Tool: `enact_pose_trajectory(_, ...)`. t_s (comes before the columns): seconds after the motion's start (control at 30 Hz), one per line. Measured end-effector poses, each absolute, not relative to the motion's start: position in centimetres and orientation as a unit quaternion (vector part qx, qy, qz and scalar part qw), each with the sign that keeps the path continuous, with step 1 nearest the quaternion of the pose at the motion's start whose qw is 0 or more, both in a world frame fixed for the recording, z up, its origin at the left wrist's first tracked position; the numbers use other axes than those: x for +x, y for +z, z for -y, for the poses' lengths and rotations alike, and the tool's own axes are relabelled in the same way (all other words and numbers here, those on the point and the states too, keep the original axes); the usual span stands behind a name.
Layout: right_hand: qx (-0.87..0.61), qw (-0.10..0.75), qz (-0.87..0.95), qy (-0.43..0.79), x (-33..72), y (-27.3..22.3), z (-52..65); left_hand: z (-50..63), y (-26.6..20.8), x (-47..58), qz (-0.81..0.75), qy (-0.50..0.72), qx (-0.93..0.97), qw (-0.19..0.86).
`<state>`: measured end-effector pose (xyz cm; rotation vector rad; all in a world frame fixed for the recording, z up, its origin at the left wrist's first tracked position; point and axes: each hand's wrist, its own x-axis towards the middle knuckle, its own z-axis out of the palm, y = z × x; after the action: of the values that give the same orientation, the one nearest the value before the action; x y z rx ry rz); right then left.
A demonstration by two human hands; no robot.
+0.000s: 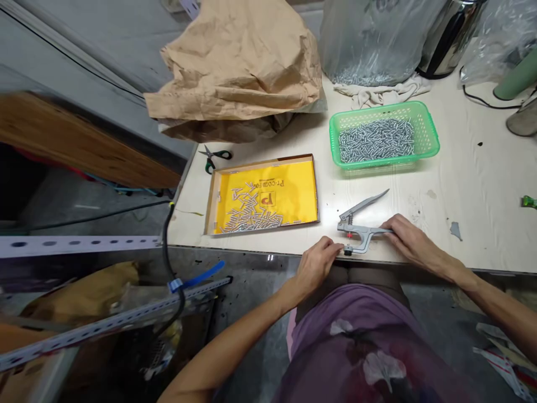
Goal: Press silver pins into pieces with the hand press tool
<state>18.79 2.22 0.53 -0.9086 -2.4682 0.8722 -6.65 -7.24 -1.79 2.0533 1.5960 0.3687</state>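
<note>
My right hand (409,238) grips the lower handle of grey snap fastener pliers (366,238) at the table's front edge. The upper handle stands raised, with a spring below it, and the jaws gape, a small red part between them. Beside the black lower die, my left hand (318,263) is closed in a pinch; whatever lies between its fingertips is too small to make out. To the left, a shallow box (300,196) with a yellow bottom holds many small metal pins (251,218). Beyond the pliers stands a green plastic basket (428,137) full of similar metal pieces (377,141).
Black-and-green scissors (216,155) lie behind the yellow box. At the back are a crumpled brown paper bag (247,56), a clear plastic bag (373,45), a white cloth (386,92) and a steel kettle (451,39). A metal rack (117,319) stands at lower left.
</note>
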Motion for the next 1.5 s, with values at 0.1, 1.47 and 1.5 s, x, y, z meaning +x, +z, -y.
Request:
enact_pose_trajectory(0.1, -0.351, 0.209, 0.871, 0.272, 20.0, 0.4, -2.6, 6.6, -1.6, -5.7, -0.523, 0.04, 0.826, 0.206)
enact_pose_trajectory(1.47, -0.31, 0.244, 0.91, 0.128, 18.1, -5.4, -1.8, -4.9, -1.0, -25.0, -0.836, 0.047, 0.545, 0.047)
enact_pose_trajectory(1.5, -0.304, 0.25, 0.911, 0.124, 18.1, -5.5, -1.8, -5.1, -0.8, -25.1, -0.836, 0.052, 0.545, 0.045)
